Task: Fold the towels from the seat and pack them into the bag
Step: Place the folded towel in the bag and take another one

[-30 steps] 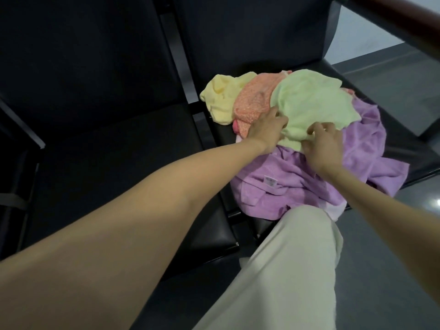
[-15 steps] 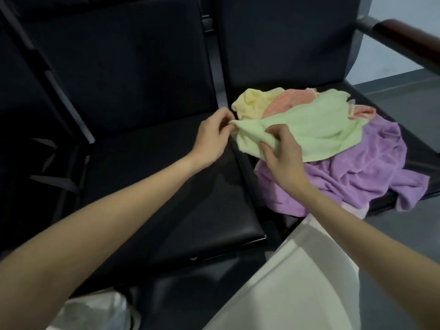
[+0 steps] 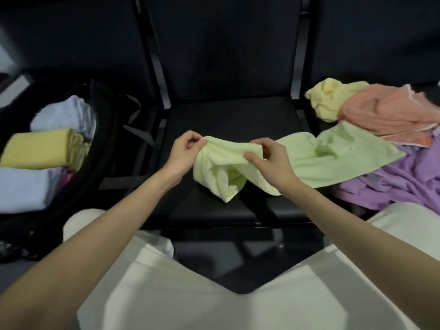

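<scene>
A light green towel (image 3: 319, 160) stretches from the pile on the right seat over to the middle seat (image 3: 226, 117). My left hand (image 3: 184, 153) pinches its left end and my right hand (image 3: 266, 160) pinches its upper edge a little to the right. Between and below them the cloth hangs bunched. A pale yellow towel (image 3: 328, 101), an orange towel (image 3: 385, 110) and a purple towel (image 3: 400, 184) lie crumpled on the right seat. The black bag (image 3: 104, 148) lies unzipped on the left seat, holding folded towels: a yellow one (image 3: 40, 148) and two light blue ones (image 3: 64, 115).
Black seat backs (image 3: 219, 44) stand behind the row. Black bag straps (image 3: 138, 134) trail toward the middle seat. My legs in white trousers (image 3: 214, 294) fill the lower frame, and a white plastic bag (image 3: 159, 244) lies on the floor by my left knee.
Both hands pulled the green towel off the pile and leftward onto the middle seat. The view swung left, bringing the bag with folded towels into sight.
</scene>
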`<action>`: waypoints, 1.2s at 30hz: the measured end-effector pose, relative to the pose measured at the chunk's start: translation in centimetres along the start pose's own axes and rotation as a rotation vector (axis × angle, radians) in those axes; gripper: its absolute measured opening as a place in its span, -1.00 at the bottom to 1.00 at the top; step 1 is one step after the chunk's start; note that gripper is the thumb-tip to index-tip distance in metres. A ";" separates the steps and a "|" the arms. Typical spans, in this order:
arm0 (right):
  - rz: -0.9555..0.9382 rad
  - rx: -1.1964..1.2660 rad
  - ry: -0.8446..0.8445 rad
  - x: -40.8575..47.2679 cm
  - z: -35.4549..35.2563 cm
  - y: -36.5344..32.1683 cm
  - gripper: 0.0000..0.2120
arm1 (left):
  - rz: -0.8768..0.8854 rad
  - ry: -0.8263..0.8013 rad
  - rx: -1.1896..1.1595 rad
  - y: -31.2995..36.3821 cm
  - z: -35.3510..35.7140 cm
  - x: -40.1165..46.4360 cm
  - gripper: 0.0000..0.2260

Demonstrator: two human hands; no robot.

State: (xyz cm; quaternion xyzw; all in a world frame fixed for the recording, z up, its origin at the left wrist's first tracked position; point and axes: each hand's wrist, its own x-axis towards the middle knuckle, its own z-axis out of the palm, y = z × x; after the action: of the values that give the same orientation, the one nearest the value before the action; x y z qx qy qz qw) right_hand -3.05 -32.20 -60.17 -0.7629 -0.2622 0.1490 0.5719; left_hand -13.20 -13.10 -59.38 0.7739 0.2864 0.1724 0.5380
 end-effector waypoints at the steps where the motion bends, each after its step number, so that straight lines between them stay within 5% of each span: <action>1: 0.076 0.092 -0.021 0.0 0.7 -0.2 -0.87 | -0.020 0.022 -0.008 -0.6 -0.8 -0.1 -0.93; 7: 0.284 0.146 -0.128 0.0 2.8 0.4 -0.81 | -0.131 0.129 0.020 -3.4 -3.4 0.2 -0.90; 17: 0.074 -0.799 -0.266 -1.8 -3.3 7.4 -0.63 | -0.470 0.440 0.279 -7.9 -4.0 1.5 -0.90; 20: 0.052 -0.961 -0.287 -1.8 -4.9 8.6 -0.59 | -0.181 0.493 0.668 -6.6 -2.4 0.6 -0.79; 24: 0.038 -0.931 -0.277 -1.6 -5.4 9.6 -0.67 | 0.492 -0.025 0.808 -4.9 1.4 -0.7 -0.70; 28: 0.017 -0.877 -0.277 -1.4 -5.1 9.8 -0.87 | 0.623 -0.396 0.886 -5.1 6.2 -1.1 -0.67; 36: -0.025 -0.663 -0.214 -2.0 -5.3 8.7 -0.97 | 0.647 -0.463 1.029 -5.3 10.0 -1.1 -0.76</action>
State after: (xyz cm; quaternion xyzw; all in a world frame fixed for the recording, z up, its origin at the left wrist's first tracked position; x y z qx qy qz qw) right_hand 0.13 -39.34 -67.01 -0.8840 -0.3639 0.1278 0.2642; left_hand -9.62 -19.78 -67.88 0.9970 -0.0385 -0.0046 0.0673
